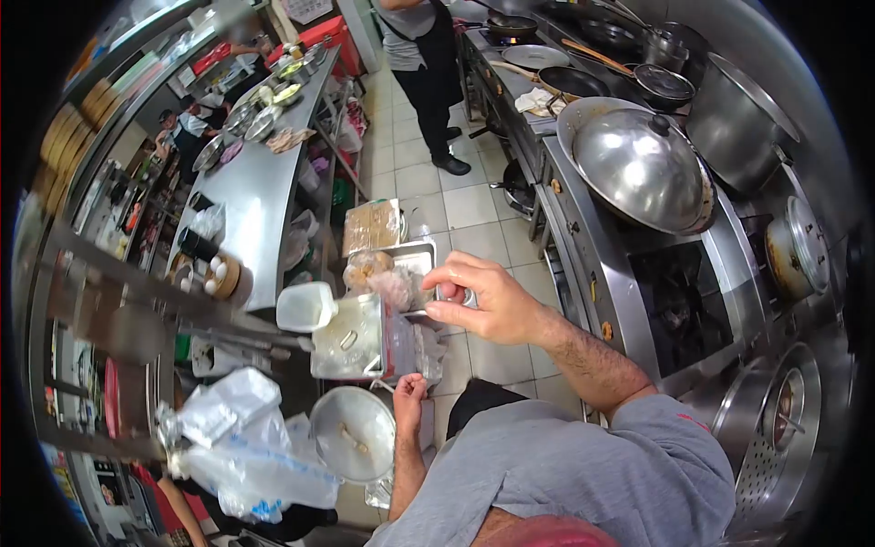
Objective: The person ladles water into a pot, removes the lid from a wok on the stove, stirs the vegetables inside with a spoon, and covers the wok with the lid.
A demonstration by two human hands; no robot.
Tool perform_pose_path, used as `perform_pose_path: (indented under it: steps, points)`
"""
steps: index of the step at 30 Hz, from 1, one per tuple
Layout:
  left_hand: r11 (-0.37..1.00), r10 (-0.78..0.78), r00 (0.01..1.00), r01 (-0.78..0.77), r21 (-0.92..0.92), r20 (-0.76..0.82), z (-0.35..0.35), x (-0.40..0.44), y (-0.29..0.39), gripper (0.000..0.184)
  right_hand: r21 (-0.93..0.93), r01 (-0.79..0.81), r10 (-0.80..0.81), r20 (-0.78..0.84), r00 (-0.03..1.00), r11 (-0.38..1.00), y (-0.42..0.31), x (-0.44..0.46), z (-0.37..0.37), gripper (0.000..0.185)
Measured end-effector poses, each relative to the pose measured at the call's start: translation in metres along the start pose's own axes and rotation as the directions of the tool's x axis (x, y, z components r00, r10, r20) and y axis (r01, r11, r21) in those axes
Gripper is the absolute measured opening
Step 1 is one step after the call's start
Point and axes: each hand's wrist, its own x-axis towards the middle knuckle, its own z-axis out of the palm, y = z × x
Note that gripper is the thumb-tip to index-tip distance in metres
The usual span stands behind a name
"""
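My right hand (pixel 476 294) is raised in front of me with its fingers curled and the thumb below them. A small pale, shiny edge shows between the fingers, but its kind is unclear. Beneath and to the left of this hand lie filled plastic bags (pixel 390 287) in a metal tray (pixel 421 255). My left hand (pixel 408 390) hangs low with its fingers curled closed; I cannot see whether anything is in it. Close to it are a metal lid (pixel 346 337) with a handle, on a container, and a large round pan (pixel 333 415) with a utensil inside.
On the right runs a stove (pixel 615 292) with a domed wok lid (pixel 638 164), frying pans and a tall pot (pixel 738 118). A steel table (pixel 251 210) with bowls stands at left. A person (pixel 424 82) in an apron stands up the tiled aisle. Plastic bags (pixel 246 438) hang lower left.
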Motion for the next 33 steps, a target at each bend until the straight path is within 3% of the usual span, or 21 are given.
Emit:
perform_pose_path:
  steps: [4, 8, 10, 12, 15, 18, 20, 23, 25, 26, 29, 30, 32, 33]
  points:
    - [0.995, 0.007, 1.000, -0.004, 0.100, -0.023, 0.011, 0.091, 0.017, 0.014, -0.111, -0.007, -0.003, -0.090, 0.996, 0.994, 0.040, 0.028, -0.059, 0.020]
    - [0.992, -0.006, 0.993, -0.010, 0.127, 0.121, 0.035, 0.217, 0.031, 0.012, -0.342, -0.160, 0.067, -0.269, 0.961, 0.926, 0.069, 0.039, -0.119, 0.020]
    - [0.987, -0.015, 0.980, -0.017, 0.159, 0.197, 0.066, 0.267, 0.057, 0.012, -0.432, -0.283, 0.077, -0.435, 0.897, 0.856, 0.072, 0.040, -0.149, 0.021]
    - [0.949, 0.036, 0.955, -0.125, 0.291, 0.295, 0.111, 0.317, 0.092, 0.012, -0.433, -0.405, 0.066, -0.614, 0.787, 0.805, 0.067, 0.040, -0.176, 0.022]
    - [0.889, 0.206, 0.851, -0.369, 0.270, 0.483, 0.184, 0.386, 0.130, 0.012, -0.373, -0.477, -0.029, -0.810, 0.586, 0.796, 0.069, 0.045, -0.209, 0.022]
    - [0.824, 0.238, 0.777, -0.479, 0.301, 0.583, 0.272, 0.431, 0.172, 0.015, -0.395, -0.442, -0.126, -0.843, 0.523, 0.806, 0.077, 0.058, -0.233, 0.024]
    - [0.774, 0.259, 0.680, -0.571, 0.274, 0.686, 0.326, 0.463, 0.187, 0.018, -0.415, -0.479, -0.134, -0.846, 0.516, 0.773, 0.088, 0.066, -0.252, 0.025]
    - [0.743, 0.257, 0.613, -0.619, 0.253, 0.747, 0.403, 0.496, 0.221, 0.017, -0.493, -0.511, -0.174, -0.817, 0.549, 0.704, 0.103, 0.076, -0.280, 0.025]
    - [0.585, 0.302, 0.515, -0.765, 0.271, 0.803, 0.445, 0.523, 0.231, 0.017, -0.472, -0.523, -0.216, -0.852, 0.477, 0.709, 0.112, 0.079, -0.292, 0.026]
    - [0.581, 0.295, 0.501, -0.770, 0.264, 0.813, 0.468, 0.537, 0.240, 0.017, -0.468, -0.531, -0.221, -0.859, 0.462, 0.706, 0.116, 0.080, -0.299, 0.026]
    - [0.425, 0.347, 0.359, -0.884, 0.197, 0.866, 0.533, 0.564, 0.268, 0.019, -0.388, -0.631, -0.265, -0.921, 0.284, 0.672, 0.123, 0.077, -0.310, 0.026]
    - [0.362, 0.358, 0.315, -0.915, 0.180, 0.879, 0.556, 0.576, 0.274, 0.020, -0.383, -0.646, -0.266, -0.924, 0.275, 0.660, 0.125, 0.079, -0.310, 0.026]
    - [0.321, 0.305, 0.318, -0.922, 0.218, 0.898, 0.602, 0.598, 0.280, 0.021, -0.353, -0.662, -0.332, -0.929, 0.164, 0.661, 0.130, 0.085, -0.308, 0.026]
    - [0.236, 0.273, 0.294, -0.943, 0.233, 0.916, 0.625, 0.609, 0.282, 0.020, -0.347, -0.684, -0.348, -0.926, 0.144, 0.641, 0.133, 0.090, -0.307, 0.027]
